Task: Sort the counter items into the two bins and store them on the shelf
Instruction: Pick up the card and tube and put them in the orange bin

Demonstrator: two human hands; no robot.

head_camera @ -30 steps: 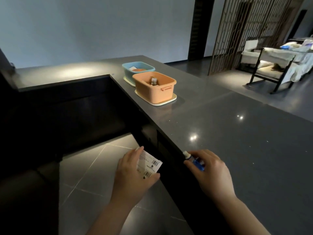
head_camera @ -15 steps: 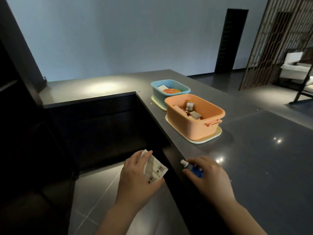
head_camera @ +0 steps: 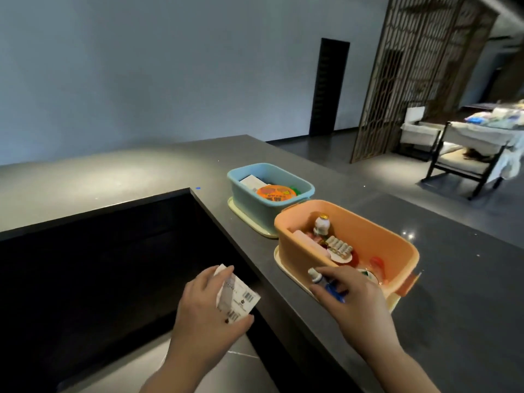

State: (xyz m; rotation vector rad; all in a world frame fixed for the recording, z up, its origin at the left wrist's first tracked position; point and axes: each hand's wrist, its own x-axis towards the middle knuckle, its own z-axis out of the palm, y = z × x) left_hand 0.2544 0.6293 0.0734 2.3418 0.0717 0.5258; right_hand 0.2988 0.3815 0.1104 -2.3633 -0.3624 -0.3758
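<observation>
Dim room, pale wall, and a dark grey bench (head_camera: 175, 168) wrapping round a black recess. On the bench, two bins sit touching, each on a cream lid: the blue bin (head_camera: 270, 191) farther back, with a white box (head_camera: 251, 181) and an orange round pack (head_camera: 276, 193) inside; the orange bin (head_camera: 346, 248) closer to you, with a small bottle (head_camera: 321, 224) standing upright and a strip of little vials (head_camera: 338, 247) among other bits too jumbled to name. Your left hand (head_camera: 205, 310) is off the bench edge, over the recess, fingers (head_camera: 226, 272) and thumb curled round a white packet (head_camera: 236, 296) with barcodes showing. Your right hand (head_camera: 350, 296) is at the orange bin's near corner, fingers wrapped on a blue tube (head_camera: 326, 283), its white cap pointing left, just over the rim. Off to the right, a lattice screen (head_camera: 411, 75), a dark doorway (head_camera: 329, 86) and a chair (head_camera: 467, 154) draped in white.
</observation>
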